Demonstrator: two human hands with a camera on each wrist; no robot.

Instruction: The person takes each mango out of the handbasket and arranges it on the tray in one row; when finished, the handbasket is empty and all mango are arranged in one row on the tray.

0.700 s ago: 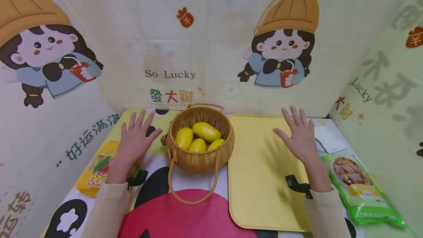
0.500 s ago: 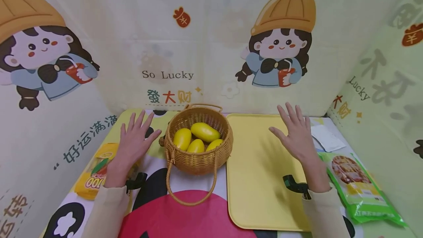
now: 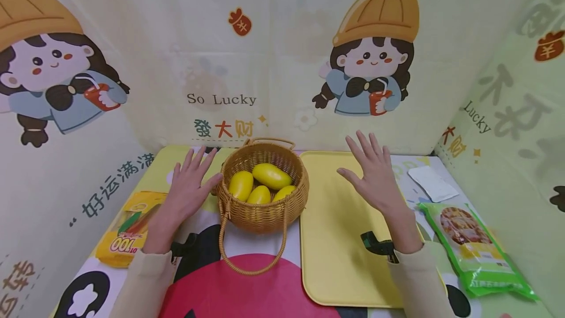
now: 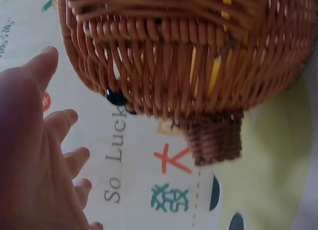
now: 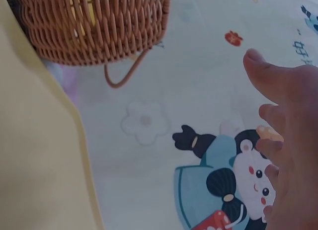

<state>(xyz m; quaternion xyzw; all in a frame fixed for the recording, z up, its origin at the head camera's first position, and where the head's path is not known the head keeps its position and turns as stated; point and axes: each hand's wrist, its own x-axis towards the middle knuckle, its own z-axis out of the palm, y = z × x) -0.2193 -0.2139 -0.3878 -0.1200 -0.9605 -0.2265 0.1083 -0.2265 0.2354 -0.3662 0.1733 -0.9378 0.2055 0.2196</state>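
A round wicker basket [image 3: 265, 217] stands on the table with several yellow mangoes [image 3: 272, 176] inside. One of its looped handles [image 3: 252, 273] hangs down at the front; the other stands behind the rim. My left hand [image 3: 191, 188] is spread just left of the basket, its thumb near the wall; in the left wrist view the basket's woven side [image 4: 164, 66] shows apart from the fingers. Over the yellow tray [image 3: 335, 278], my right hand [image 3: 375, 180] hovers with fingers straight and spread. Neither hand holds anything.
A yellow snack package [image 3: 128, 237] lies at the left, partly behind my left forearm. On the right lie a green-edged food bag [image 3: 478, 251] and a white packet [image 3: 433, 184]. Printed cloth walls [image 3: 282, 53] enclose the back and sides.
My right hand has moved left, further over the tray. My left hand has shifted slightly right, closer to the basket. The basket and mangoes stay in place; the view has turned slightly.
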